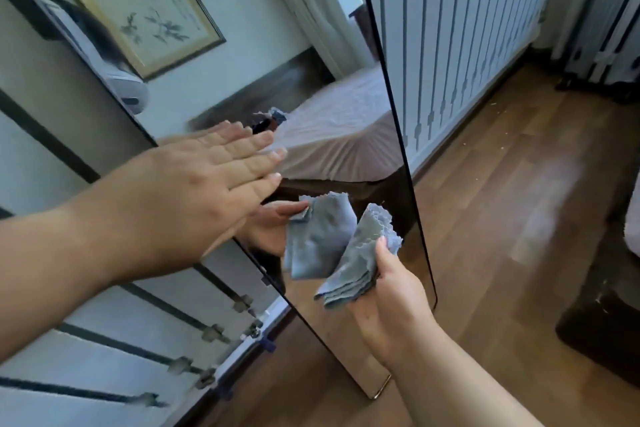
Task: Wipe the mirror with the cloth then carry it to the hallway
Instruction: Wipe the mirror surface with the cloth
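Wiping step pending: right hand [391, 291] grips folded blue-grey microfibre cloth [360, 263]; left hand [194, 191] flat-fingered (empty) before tall frameless floor mirror [346, 45]. Next: press cloth to glass.

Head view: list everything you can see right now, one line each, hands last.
mirror: one, dark-edged, standing on the floor, centre.
cloth: one, blue-grey, folded, in front of the glass.
radiator: one, white, right of the mirror.
floor: wood, brown.
rug: one, dark, right edge.
left hand: fingers straight, flat by the mirror's left edge.
right hand: fingers grip the cloth.
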